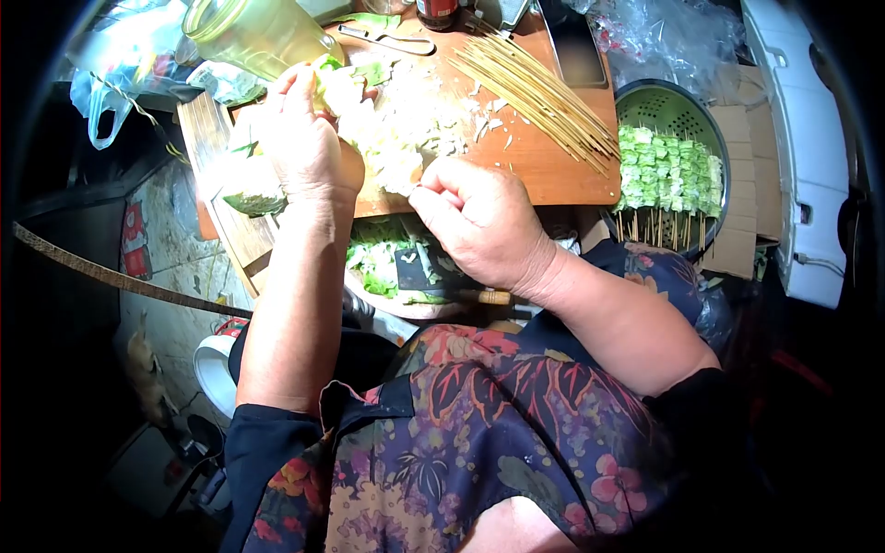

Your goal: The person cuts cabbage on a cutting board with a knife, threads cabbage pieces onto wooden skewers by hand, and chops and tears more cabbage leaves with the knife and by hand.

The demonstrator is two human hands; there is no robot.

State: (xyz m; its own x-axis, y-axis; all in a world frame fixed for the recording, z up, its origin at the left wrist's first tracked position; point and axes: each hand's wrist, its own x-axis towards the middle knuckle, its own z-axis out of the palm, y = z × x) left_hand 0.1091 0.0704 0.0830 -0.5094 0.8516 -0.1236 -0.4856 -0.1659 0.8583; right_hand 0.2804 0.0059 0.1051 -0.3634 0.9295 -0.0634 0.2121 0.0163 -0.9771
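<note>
Above the orange-brown board point(562, 180), my left hand point(309, 147) is closed around pale green cabbage leaf point(336, 88), its fingers partly washed out by bright light. My right hand point(484, 221) is at the board's front edge, thumb and forefinger pinched together; what is between them is too small to make out. Chopped cabbage pieces point(392, 147) lie heaped between the two hands. A bundle of bamboo skewers point(535, 92) rests on the board's right side. Skewers threaded with cabbage point(668, 170) sit in a green colander point(654, 97) at the right.
Below the board, a dark cleaver point(419, 272) with a wooden handle lies over a container of green leaves point(369, 258). A yellowish jug point(263, 37), a peeler-like tool point(387, 40), and a phone point(573, 41) line the back. Cardboard point(737, 194) lies beside the colander.
</note>
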